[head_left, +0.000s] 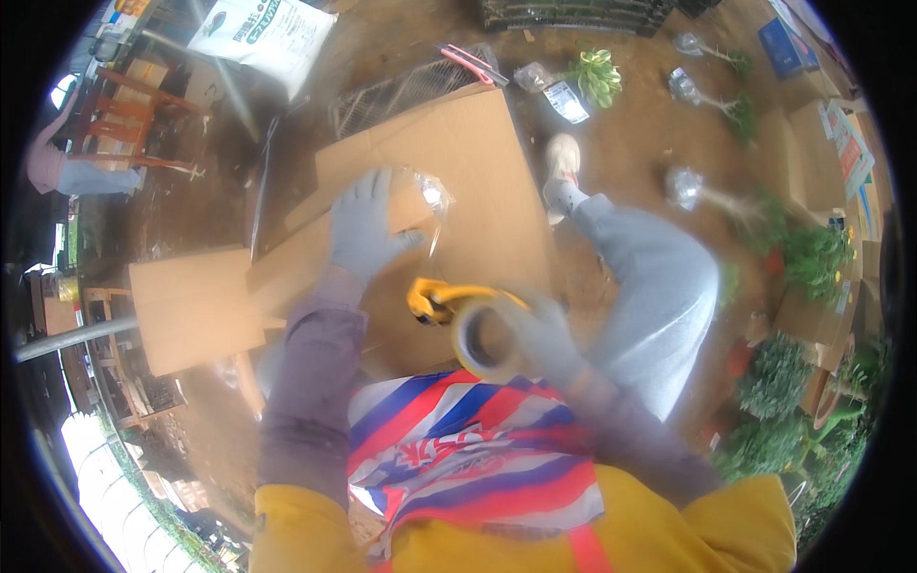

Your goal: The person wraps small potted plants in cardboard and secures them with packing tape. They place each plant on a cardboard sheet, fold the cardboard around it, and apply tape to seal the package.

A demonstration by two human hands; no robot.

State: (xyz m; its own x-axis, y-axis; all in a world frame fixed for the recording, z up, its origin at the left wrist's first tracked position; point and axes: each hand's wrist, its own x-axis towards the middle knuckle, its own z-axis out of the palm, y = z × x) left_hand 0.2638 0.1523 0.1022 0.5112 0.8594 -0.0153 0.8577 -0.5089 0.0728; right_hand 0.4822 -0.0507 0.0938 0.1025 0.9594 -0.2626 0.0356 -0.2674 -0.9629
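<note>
In front of me lies a brown cardboard box (482, 181) with its flaps folded out, one of them (196, 304) reaching left. My left hand (365, 229), in a grey glove, rests on a narrow cardboard section with its fingers stretched and its thumb apart. Beside that thumb, shiny clear tape (433, 194) is stuck at the section's end, and a strand hangs down from it. A yellow tape dispenser (435, 298) carrying a tape roll (468, 339) is in my gloved right hand (546, 339), which is blurred. The dispenser is over the near part of the box.
Pink-handled scissors (465, 63) lie on a wire grate (401, 91) beyond the box. Leafy plants with plastic-wrapped roots (684, 187) lie on the floor at right, near more cartons (807, 158). A white sack (263, 43) stands far left. My leg (659, 277) extends right.
</note>
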